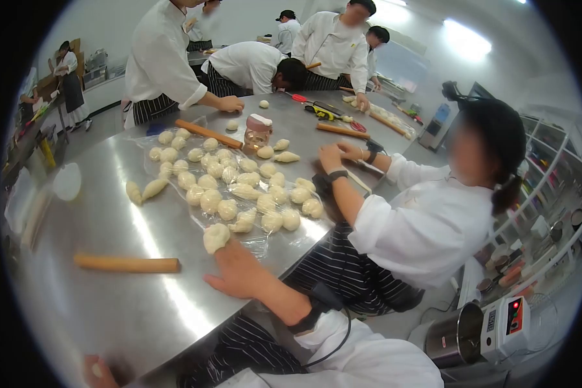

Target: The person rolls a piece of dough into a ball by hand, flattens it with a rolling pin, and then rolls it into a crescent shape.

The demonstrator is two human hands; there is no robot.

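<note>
My right hand [242, 270] reaches over the steel table [136, 310], its fingertips at a lump of dough [216, 238] beside the plastic-covered dough balls [226, 171]; the thumb is spread away. At the bottom left, my left hand [98, 371] shows only in part by the table's edge, with a small pale spot on it; whether it holds anything is unclear. A wooden rolling pin [128, 263] lies to the left of my right hand. Two elongated dough pieces [154, 188] lie beyond it.
A co-worker [427, 207] stands close on the right, hands on the table. More people in white jackets stand around the far side. Another rolling pin [208, 134] and a jar [258, 132] lie beyond the dough. A scale [506, 326] and metal bowl [456, 333] are at lower right.
</note>
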